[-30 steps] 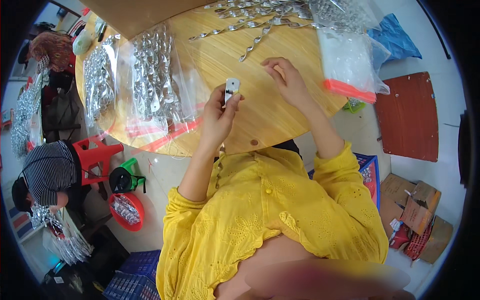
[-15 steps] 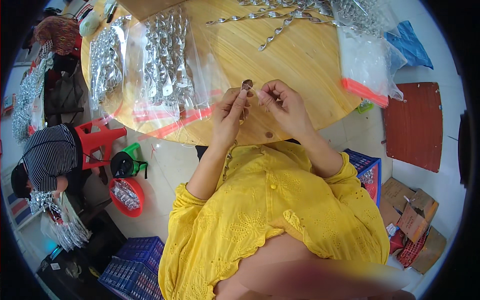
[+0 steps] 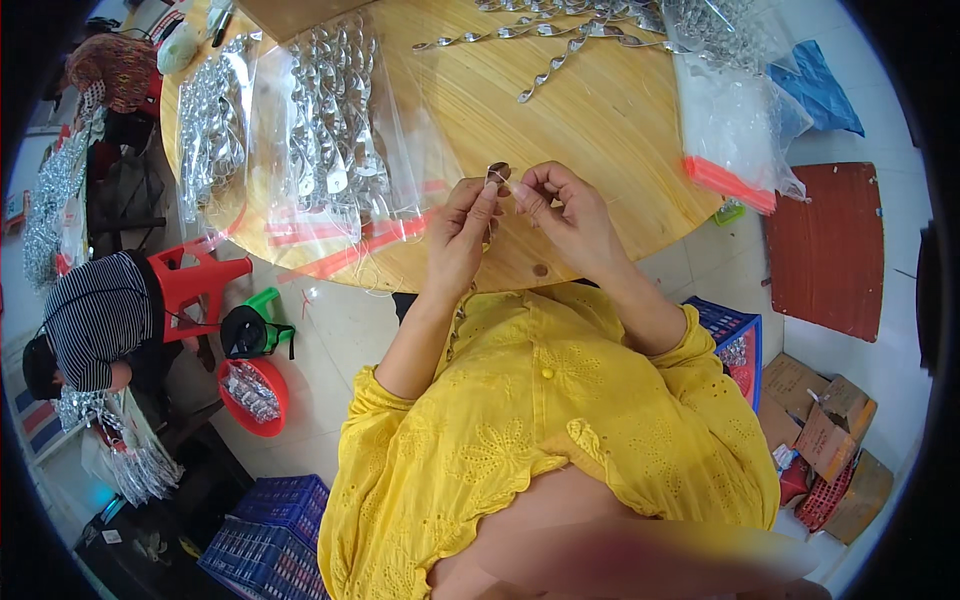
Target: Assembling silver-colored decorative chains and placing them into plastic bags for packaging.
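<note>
My left hand (image 3: 461, 226) is closed on a shiny twisted metal strip (image 3: 498, 170), whose top end pokes out above the thumb and whose lower part hangs below the wrist. Close beside it, my right hand (image 3: 566, 213) pinches a thin pale string (image 3: 508, 183) at the strip's top end. Both hands are over the near edge of the round wooden table (image 3: 620, 190). Left of them lie clear plastic bags holding twisted silver strips (image 3: 335, 120), with red-edged openings toward me.
More loose twisted strips (image 3: 553, 70) lie at the table's far side. Clear bags with a red edge (image 3: 725, 130) overhang the right. A red stool (image 3: 200, 290), a red basin (image 3: 252, 395) and a bent-over person (image 3: 100, 315) are at left. Blue crates (image 3: 265, 530) and cardboard boxes (image 3: 835, 420) stand on the floor.
My hands have barely shifted, still meeting at the strip's top end. The person at left has moved an arm slightly.
</note>
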`<state>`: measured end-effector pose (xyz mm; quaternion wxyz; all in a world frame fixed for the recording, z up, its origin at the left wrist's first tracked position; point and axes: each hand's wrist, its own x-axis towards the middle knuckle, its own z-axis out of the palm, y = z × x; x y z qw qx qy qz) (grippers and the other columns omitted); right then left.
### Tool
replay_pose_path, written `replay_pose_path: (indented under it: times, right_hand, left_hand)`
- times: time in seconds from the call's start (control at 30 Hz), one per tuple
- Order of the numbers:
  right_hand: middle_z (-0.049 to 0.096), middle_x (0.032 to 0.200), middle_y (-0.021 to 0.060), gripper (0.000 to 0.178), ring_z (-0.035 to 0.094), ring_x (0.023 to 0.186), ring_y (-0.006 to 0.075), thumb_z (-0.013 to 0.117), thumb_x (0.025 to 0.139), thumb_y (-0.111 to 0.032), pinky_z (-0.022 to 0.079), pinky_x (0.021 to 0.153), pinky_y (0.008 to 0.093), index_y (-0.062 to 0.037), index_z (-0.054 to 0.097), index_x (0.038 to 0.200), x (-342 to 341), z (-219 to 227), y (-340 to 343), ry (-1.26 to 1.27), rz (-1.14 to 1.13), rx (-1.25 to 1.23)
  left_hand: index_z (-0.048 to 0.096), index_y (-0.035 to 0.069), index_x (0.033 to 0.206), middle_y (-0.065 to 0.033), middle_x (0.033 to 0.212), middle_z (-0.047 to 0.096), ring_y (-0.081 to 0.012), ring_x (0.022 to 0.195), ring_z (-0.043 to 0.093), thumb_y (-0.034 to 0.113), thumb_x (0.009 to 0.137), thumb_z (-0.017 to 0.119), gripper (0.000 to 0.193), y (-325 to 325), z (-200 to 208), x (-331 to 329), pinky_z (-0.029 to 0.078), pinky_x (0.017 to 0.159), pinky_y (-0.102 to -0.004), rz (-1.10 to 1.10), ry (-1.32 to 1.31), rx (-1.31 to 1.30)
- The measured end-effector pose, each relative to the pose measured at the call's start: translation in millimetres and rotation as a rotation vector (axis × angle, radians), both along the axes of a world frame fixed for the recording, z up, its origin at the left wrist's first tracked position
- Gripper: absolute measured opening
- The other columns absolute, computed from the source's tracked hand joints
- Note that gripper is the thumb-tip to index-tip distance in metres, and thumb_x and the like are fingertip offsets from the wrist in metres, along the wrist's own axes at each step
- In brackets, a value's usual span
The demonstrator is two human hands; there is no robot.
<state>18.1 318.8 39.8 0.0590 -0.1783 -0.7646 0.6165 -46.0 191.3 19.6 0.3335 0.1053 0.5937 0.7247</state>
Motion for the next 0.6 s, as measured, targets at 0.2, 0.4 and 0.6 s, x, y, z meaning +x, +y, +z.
replay_pose_path:
  times: [0.2, 0.4, 0.6]
  right_hand:
    - [0.051, 0.071, 0.0001, 0.013, 0.047, 0.064, 0.0049, 0.052, 0.082, -0.014, 0.038, 0.054, 0.0175, -0.0016, 0.048, 0.085, 1.7, -2.2, -1.0, -0.021, -0.008, -0.019]
    - [0.05, 0.071, -0.0001, 0.013, 0.047, 0.064, 0.0051, 0.051, 0.082, -0.014, 0.038, 0.054, 0.0177, -0.002, 0.048, 0.085, 2.5, -3.3, 0.3, 0.0, 0.001, -0.017]
    - [0.05, 0.071, -0.0007, 0.012, 0.046, 0.064, 0.0043, 0.052, 0.082, -0.012, 0.037, 0.053, 0.0174, -0.002, 0.048, 0.085, -1.1, -2.7, 1.1, -0.007, 0.006, -0.039]
  left_hand:
    - [0.055, 0.002, 0.1, 0.0012, 0.084, 0.05, -0.0045, 0.062, 0.042, 0.02, 0.085, 0.046, 0.024, -0.2, 0.8, 1.3, 0.034, 0.052, -0.0164, 0.017, 0.008, 0.016]
    - [0.055, 0.002, 0.099, 0.0015, 0.083, 0.05, -0.0044, 0.061, 0.041, 0.02, 0.085, 0.047, 0.024, -0.5, -0.5, 1.2, 0.033, 0.052, -0.0163, -0.005, 0.01, 0.015]
    - [0.055, 0.001, 0.095, 0.0018, 0.078, 0.047, -0.0041, 0.059, 0.04, 0.023, 0.086, 0.045, 0.025, -1.7, -2.1, 2.7, 0.032, 0.051, -0.0167, -0.012, 0.058, 0.005]
